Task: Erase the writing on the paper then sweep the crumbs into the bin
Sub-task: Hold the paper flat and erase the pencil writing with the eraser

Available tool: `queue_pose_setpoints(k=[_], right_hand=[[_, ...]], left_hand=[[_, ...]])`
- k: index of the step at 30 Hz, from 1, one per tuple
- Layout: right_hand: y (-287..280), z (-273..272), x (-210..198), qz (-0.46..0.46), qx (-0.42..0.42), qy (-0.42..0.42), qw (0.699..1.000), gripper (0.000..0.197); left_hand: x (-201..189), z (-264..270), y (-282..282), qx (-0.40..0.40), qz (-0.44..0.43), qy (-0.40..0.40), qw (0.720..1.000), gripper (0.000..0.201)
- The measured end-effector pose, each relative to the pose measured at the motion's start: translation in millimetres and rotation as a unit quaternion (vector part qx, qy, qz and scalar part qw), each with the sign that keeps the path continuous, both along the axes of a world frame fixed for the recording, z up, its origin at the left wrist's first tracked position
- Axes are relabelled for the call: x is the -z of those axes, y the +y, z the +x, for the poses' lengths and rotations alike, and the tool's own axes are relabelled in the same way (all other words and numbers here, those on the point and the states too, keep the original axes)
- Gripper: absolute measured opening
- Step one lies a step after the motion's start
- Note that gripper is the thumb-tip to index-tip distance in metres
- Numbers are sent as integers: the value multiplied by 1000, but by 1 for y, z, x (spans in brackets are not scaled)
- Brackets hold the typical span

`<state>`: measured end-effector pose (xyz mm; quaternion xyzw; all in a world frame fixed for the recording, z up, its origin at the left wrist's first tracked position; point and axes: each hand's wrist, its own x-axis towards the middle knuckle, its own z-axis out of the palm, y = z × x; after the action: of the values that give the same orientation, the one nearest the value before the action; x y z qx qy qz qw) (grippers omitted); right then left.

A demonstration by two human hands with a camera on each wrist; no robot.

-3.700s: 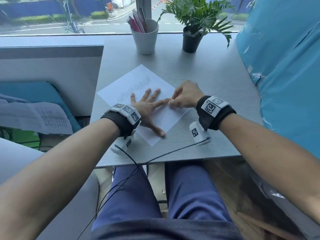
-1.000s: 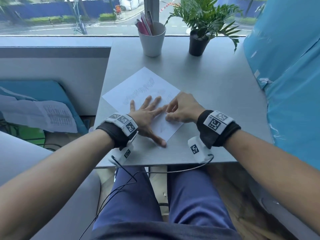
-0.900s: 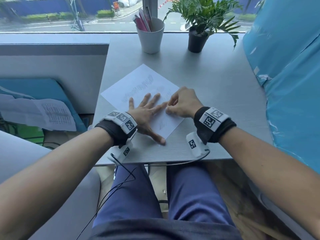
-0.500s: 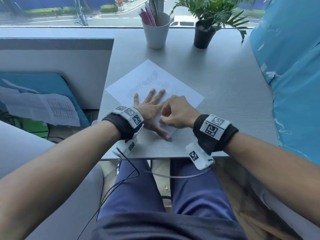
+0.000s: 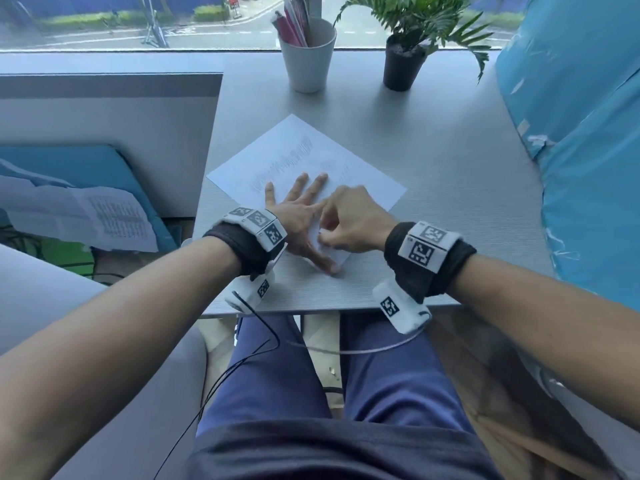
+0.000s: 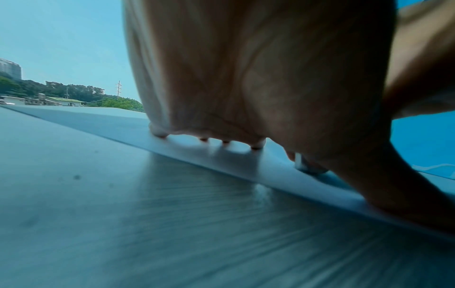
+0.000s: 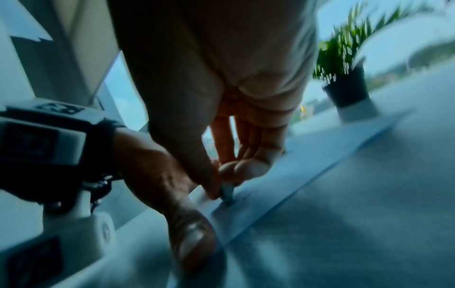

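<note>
A white sheet of paper (image 5: 304, 157) with faint pencil writing lies slantwise on the grey table (image 5: 433, 188). My left hand (image 5: 301, 216) lies flat on its near part with fingers spread and holds it down; its fingertips (image 6: 256, 145) press the paper (image 6: 221, 155). My right hand (image 5: 349, 220) pinches a small eraser (image 7: 227, 192) between thumb and fingers and presses its tip on the paper (image 7: 320, 155) near the sheet's near corner, just beside the left thumb (image 7: 192, 237). The eraser (image 6: 301, 162) shows under the palm in the left wrist view. No bin shows.
A white cup of pens (image 5: 306, 53) and a potted plant (image 5: 405, 64) stand at the table's far edge by the window. Blue plastic sheeting (image 5: 581, 150) lines the right side. A printed sheet (image 5: 104, 220) lies on a blue cushion, left of the table.
My right hand has rubbed back and forth and moved nearer, from the sheet's middle to its near corner next to the left thumb. The left hand has stayed flat on the paper.
</note>
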<state>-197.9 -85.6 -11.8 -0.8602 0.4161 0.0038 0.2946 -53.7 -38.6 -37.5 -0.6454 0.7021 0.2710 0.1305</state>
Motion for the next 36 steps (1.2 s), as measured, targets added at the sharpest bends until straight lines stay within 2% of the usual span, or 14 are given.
queue_pose_setpoints(k=[4, 8, 11, 13, 15, 17, 19, 20, 23, 27, 28, 31, 34, 36], right_hand=[[-21, -7, -3, -19, 89, -29, 995, 5], [-2, -1, -4, -3, -18, 10, 1000, 6], [-21, -4, -9, -22, 57, -4, 998, 4], [-12, 0, -7, -28, 29, 13, 999, 20], [0, 3, -4, -5, -30, 34, 999, 13], [-14, -1, -8, -9, 10, 30, 999, 4], [-26, -3, -12, -32, 58, 10, 998, 5], [-20, -2, -11, -27, 50, 10, 998, 3], [6, -1, -6, 7, -46, 38, 998, 5], [-27, -6, -13, -17, 68, 6, 997, 11], [-23, -6, -12, -18, 63, 8, 998, 11], [3, -3, -5, 2, -25, 29, 999, 9], [-19, -4, -10, -14, 63, 4, 998, 6], [-17, -4, -9, -23, 66, -3, 998, 6]], left_hand=[[-1, -1, -1, -2, -4, -8, 1000, 148], [0, -1, 0, -4, 0, -2, 1000, 146], [-1, -2, 0, -4, -4, -2, 1000, 148], [-2, -1, 2, -8, 0, -1, 1000, 148], [0, -1, 0, -6, 3, 0, 1000, 147], [1, -2, -1, -2, -1, -3, 1000, 149], [1, -2, 0, -5, -3, -10, 1000, 150], [1, -1, 0, -6, 0, -10, 1000, 150], [2, -2, -1, -6, 4, -2, 1000, 149], [-1, -4, 0, -13, 0, -11, 1000, 148], [-1, -4, 1, -15, 0, -8, 1000, 148], [1, -2, 0, -13, 0, 1, 1000, 148], [0, -4, -1, -10, -2, -9, 1000, 150], [0, -5, 0, -14, 2, -12, 1000, 149]])
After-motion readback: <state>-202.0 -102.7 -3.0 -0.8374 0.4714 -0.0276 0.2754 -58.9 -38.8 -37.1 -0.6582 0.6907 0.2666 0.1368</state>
